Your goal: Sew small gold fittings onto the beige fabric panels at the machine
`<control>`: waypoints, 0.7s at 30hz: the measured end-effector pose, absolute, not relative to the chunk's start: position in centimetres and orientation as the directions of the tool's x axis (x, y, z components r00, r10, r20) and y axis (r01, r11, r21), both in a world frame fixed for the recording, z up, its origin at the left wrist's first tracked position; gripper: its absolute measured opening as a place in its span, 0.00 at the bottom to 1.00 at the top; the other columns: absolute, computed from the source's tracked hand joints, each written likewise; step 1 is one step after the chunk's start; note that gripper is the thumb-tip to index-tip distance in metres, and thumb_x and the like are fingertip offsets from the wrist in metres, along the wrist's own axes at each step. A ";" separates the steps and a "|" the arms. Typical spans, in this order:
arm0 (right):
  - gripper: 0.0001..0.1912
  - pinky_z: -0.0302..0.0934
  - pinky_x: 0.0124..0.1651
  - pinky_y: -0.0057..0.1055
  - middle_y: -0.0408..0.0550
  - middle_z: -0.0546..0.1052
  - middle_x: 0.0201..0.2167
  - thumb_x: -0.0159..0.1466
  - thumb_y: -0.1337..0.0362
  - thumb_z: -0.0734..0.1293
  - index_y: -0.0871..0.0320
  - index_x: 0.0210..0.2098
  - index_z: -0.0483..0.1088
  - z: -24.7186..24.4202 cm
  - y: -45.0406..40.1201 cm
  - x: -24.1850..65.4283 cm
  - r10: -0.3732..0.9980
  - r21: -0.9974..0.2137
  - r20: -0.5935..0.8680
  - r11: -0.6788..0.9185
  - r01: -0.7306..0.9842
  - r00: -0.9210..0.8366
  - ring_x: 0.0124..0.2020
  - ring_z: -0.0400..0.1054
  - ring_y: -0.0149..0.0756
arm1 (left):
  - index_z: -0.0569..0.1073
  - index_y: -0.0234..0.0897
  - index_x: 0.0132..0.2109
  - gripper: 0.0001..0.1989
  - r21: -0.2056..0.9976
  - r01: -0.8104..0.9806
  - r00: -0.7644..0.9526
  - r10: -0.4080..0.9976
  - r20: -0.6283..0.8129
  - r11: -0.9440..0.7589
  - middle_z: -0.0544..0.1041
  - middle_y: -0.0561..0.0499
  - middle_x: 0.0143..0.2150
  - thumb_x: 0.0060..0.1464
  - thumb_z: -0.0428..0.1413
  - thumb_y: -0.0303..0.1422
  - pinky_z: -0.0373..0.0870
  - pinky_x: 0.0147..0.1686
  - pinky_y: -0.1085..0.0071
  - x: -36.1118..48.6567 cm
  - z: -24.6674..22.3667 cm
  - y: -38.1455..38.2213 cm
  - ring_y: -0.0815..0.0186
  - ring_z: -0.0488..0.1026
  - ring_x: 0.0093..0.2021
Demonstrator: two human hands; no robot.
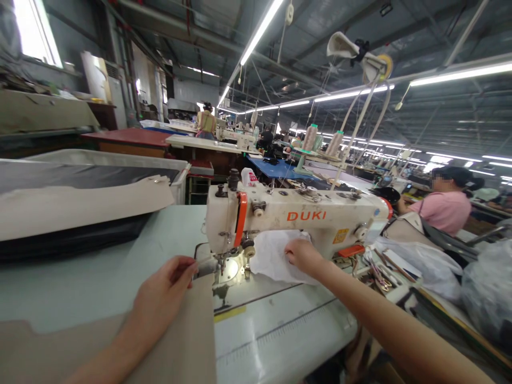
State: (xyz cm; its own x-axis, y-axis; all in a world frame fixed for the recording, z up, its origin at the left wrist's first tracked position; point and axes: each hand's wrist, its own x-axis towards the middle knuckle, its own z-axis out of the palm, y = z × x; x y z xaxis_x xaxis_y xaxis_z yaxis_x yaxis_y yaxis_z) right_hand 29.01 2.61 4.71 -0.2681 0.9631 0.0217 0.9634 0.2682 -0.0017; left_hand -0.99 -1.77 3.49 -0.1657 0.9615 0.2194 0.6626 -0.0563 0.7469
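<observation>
A cream DUKI sewing machine [304, 216] stands on the pale table [276, 336]. My left hand [162, 296] rests on a beige fabric panel [188, 341] and pinches its far corner close to the needle and presser foot [221, 262]. My right hand [303, 255] grips a crumpled white cloth [272, 258] lying under the machine's arm, to the right of the needle.
A grey bin [120, 160] with dark and beige fabric sits at the left. Thread cones [310, 137] stand behind the machine. A tray of small tools [380, 272] and plastic bags [486, 288] lie at the right. A person in pink [446, 208] sits at the right; others work farther back.
</observation>
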 end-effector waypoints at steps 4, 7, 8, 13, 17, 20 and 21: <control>0.11 0.61 0.40 0.30 0.54 0.79 0.34 0.57 0.73 0.61 0.63 0.33 0.76 4.9 1.7 29.4 0.969 -0.291 0.140 0.236 0.927 -0.203 0.37 0.72 0.38 | 0.72 0.41 0.32 0.15 0.753 0.649 -0.121 0.961 0.247 -0.112 0.74 0.55 0.21 0.45 0.47 0.45 0.64 0.25 0.73 -0.9 3.3 -2.2 0.63 0.71 0.24; 0.12 0.63 0.38 0.28 0.52 0.79 0.34 0.57 0.72 0.61 0.62 0.35 0.76 4.6 0.9 29.2 0.969 -0.505 0.198 0.232 0.832 -0.150 0.34 0.72 0.36 | 0.73 0.42 0.32 0.14 0.743 0.635 -0.024 0.956 0.294 -0.213 0.76 0.55 0.25 0.48 0.48 0.45 0.65 0.27 0.74 -0.6 2.7 -2.8 0.64 0.72 0.25; 0.11 0.63 0.37 0.28 0.51 0.79 0.33 0.58 0.70 0.61 0.62 0.35 0.76 4.4 0.5 29.0 0.968 -0.570 0.208 0.238 0.787 -0.142 0.34 0.72 0.36 | 0.73 0.43 0.32 0.14 0.734 0.629 0.019 0.950 0.312 -0.254 0.77 0.55 0.27 0.49 0.48 0.44 0.66 0.28 0.74 -0.5 2.5 -3.1 0.64 0.72 0.26; 0.14 0.65 0.31 0.29 0.49 0.79 0.28 0.58 0.57 0.64 0.61 0.33 0.75 2.9 -1.5 25.0 0.964 -0.800 0.205 0.264 0.539 -0.168 0.29 0.73 0.35 | 0.74 0.43 0.31 0.13 0.705 0.598 0.198 0.923 0.331 -0.381 0.76 0.56 0.27 0.51 0.49 0.43 0.67 0.29 0.75 0.4 2.2 -4.5 0.66 0.72 0.27; 0.21 0.66 0.28 0.27 0.46 0.77 0.23 0.55 0.47 0.65 0.61 0.30 0.75 1.4 -2.6 19.7 0.967 -0.884 0.178 0.239 0.403 -0.182 0.25 0.73 0.33 | 0.73 0.43 0.27 0.12 0.746 0.577 0.190 0.943 0.273 -0.332 0.74 0.56 0.22 0.47 0.51 0.44 0.67 0.25 0.75 0.9 2.7 -4.8 0.66 0.71 0.23; 0.23 0.67 0.29 0.27 0.45 0.75 0.21 0.49 0.46 0.70 0.62 0.31 0.74 0.6 -2.4 17.2 0.985 -0.995 0.064 0.074 0.060 -0.158 0.26 0.73 0.34 | 0.73 0.43 0.26 0.12 0.782 0.560 0.171 0.962 0.215 -0.274 0.74 0.57 0.21 0.45 0.51 0.44 0.67 0.24 0.75 0.7 2.4 -4.1 0.66 0.72 0.23; 0.23 0.67 0.30 0.28 0.44 0.75 0.21 0.47 0.47 0.71 0.62 0.30 0.74 0.4 -2.3 16.8 0.989 -0.999 0.033 0.033 -0.002 -0.146 0.26 0.73 0.34 | 0.73 0.43 0.26 0.12 0.786 0.558 0.151 0.964 0.218 -0.265 0.74 0.57 0.20 0.44 0.51 0.44 0.67 0.23 0.75 0.5 2.0 -3.7 0.66 0.72 0.22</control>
State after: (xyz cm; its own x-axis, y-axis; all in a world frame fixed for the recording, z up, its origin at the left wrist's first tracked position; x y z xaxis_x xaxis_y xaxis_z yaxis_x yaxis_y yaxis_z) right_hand 16.84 -2.27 0.43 -0.1459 0.9887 0.0333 -0.0024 0.0334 -0.9994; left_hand 0.50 -3.71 1.99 0.1508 0.9641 0.2185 0.5579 -0.2654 0.7863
